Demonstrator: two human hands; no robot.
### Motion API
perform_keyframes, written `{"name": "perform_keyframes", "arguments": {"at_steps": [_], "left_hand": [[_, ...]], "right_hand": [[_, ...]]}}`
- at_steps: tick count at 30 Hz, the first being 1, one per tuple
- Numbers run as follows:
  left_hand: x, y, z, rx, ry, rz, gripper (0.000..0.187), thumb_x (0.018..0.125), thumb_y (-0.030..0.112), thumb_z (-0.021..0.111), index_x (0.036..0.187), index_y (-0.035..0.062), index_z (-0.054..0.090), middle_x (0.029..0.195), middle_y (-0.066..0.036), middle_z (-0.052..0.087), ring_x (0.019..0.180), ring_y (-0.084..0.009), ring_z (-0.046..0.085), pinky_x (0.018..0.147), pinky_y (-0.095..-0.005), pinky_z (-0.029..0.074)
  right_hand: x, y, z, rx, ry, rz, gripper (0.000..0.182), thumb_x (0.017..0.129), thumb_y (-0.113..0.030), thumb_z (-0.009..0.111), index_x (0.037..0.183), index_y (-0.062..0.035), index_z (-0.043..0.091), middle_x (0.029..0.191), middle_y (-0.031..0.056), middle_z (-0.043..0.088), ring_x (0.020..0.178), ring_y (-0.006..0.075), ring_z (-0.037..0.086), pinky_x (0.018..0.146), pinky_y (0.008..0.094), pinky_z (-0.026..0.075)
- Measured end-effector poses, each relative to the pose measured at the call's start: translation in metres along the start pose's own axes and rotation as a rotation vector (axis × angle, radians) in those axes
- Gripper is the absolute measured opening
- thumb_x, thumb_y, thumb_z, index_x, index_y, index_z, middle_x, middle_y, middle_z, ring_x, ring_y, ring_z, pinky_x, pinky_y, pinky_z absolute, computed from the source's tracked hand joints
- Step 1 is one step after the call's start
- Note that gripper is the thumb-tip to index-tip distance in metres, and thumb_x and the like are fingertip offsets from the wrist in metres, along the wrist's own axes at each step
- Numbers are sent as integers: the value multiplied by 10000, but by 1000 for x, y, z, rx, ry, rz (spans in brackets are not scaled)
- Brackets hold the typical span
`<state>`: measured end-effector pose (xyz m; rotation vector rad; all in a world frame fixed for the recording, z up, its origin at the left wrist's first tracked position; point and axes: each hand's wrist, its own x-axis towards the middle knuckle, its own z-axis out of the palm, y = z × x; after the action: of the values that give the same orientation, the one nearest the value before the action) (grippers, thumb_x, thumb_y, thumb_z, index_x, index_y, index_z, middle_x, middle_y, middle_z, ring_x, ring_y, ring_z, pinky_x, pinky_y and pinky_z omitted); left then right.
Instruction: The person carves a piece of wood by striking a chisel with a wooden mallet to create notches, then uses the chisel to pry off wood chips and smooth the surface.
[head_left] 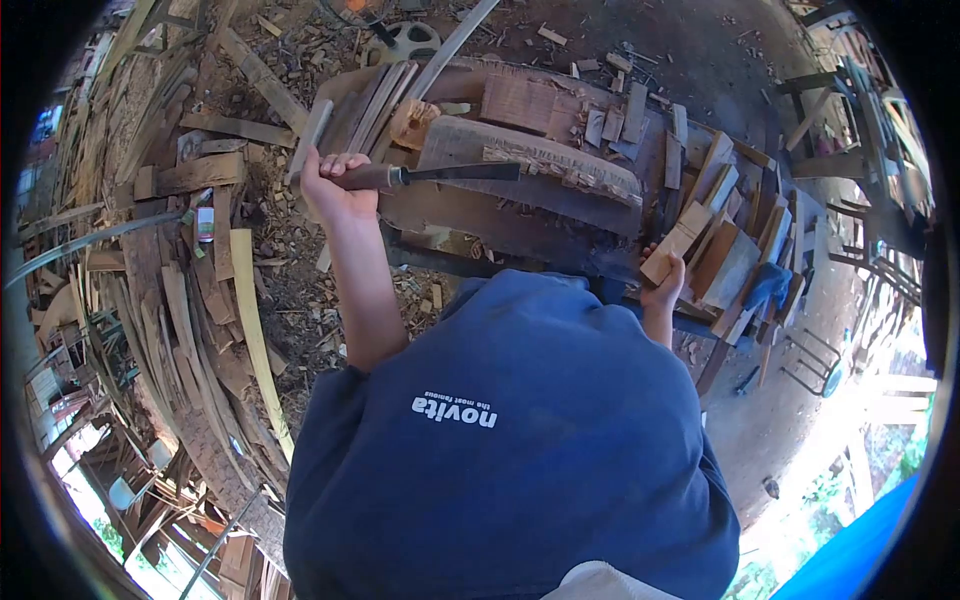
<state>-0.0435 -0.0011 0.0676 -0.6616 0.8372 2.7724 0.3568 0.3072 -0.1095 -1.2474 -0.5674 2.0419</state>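
At far left, my left hand (340, 192) was wrapped around the rear of the wooden handle of a chisel (440, 174), near the left end of the worktop (520, 218). The dark blade pointed right and lay across the slab (545, 157) in this view; whether the two touched, I could not tell. Beyond the handle lay long wooden strips (384, 108), with a round wooden piece (413, 124) just to their right.

For this hold, I judged a firm wrist and a grip nearer the metal collar to be best, since so long a blade would magnify any wobble. The blade's end pointed broadly toward my other side, so it called for a clear path and a steady eye.

At right, well apart from the left, my right hand (662, 290) was closed on the near end of a wooden block (678, 238), at the edge of a pile of wood (735, 265) where a blue cloth (768, 285) also lay. Good handling here, in my judgement, meant fingers low on the block's sides, clear of the cutting edge, and a gentle pull, because the loosely stacked neighbours could slide.
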Motion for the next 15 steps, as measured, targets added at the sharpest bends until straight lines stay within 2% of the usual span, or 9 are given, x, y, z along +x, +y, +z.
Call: {"name": "perform_keyframes", "arguments": {"at_steps": [3, 5, 7, 8, 10, 11, 14, 15], "left_hand": [[-5, -12, 0, 0, -26, 32, 376, 990, 230, 523, 645, 166, 388, 545, 57, 362, 489, -89, 401, 551, -288, 391], [-11, -22, 1, 25, -52, 69, 346, 984, 222, 521, 665, 167, 398, 562, 66, 375, 484, -81, 384, 550, -291, 384], [-23, -36, 9, 143, -47, 221, 292, 963, 206, 537, 694, 175, 427, 561, 60, 377, 479, -88, 372, 539, -307, 373], [-31, -42, 11, 146, -48, 215, 292, 963, 206, 537, 694, 175, 427, 561, 60, 377, 479, -88, 372, 539, -307, 373], [-45, -52, 15, 220, -192, 288, 275, 948, 193, 536, 709, 170, 401, 574, 55, 361, 507, -97, 335, 567, -305, 340], [-41, -54, 8, 201, -305, 241, 258, 946, 187, 531, 723, 170, 402, 582, 51, 361, 516, -100, 345, 572, -310, 338], [-49, -74, 9, 261, -273, 230, 261, 964, 195, 512, 726, 173, 406, 584, 51, 358, 515, -102, 343, 583, -327, 349], [-48, -82, 1, 273, -356, 198, 275, 981, 212, 510, 728, 165, 413, 600, 34, 378, 558, -117, 378, 635, -337, 379]], "right_hand": [[6, -1, 0, -68, -52, -12, 317, 875, -194, 535, 1134, -10, 520, 966, 165, 643, 828, 284, 656, 693, 389, 549], [4, 0, 4, -217, -97, -33, 351, 903, -239, 514, 1145, 16, 528, 1004, 164, 658, 842, 267, 668, 683, 368, 565], [1, 1, 6, -264, -111, -49, 319, 903, -222, 514, 1123, 9, 525, 988, 165, 657, 816, 264, 671, 660, 365, 565], [-1, 1, 6, -314, -131, -63, 288, 903, -206, 514, 1102, 2, 523, 971, 167, 656, 791, 261, 674, 636, 362, 566], [-3, 1, 8, -307, -116, -45, 259, 898, -183, 523, 1085, -4, 513, 940, 168, 653, 755, 253, 674, 608, 352, 562], [-4, 1, 8, -354, -116, -49, 262, 894, -184, 532, 1081, 0, 515, 919, 160, 651, 745, 250, 674, 608, 350, 562], [5, 11, -9, -484, -86, -111, 225, 868, -184, 604, 1017, -19, 563, 849, 103, 634, 719, 213, 662, 621, 343, 550], [9, 17, -18, -505, -73, -147, 201, 861, -167, 624, 995, -29, 566, 845, 81, 625, 723, 184, 639, 631, 322, 531]]}}
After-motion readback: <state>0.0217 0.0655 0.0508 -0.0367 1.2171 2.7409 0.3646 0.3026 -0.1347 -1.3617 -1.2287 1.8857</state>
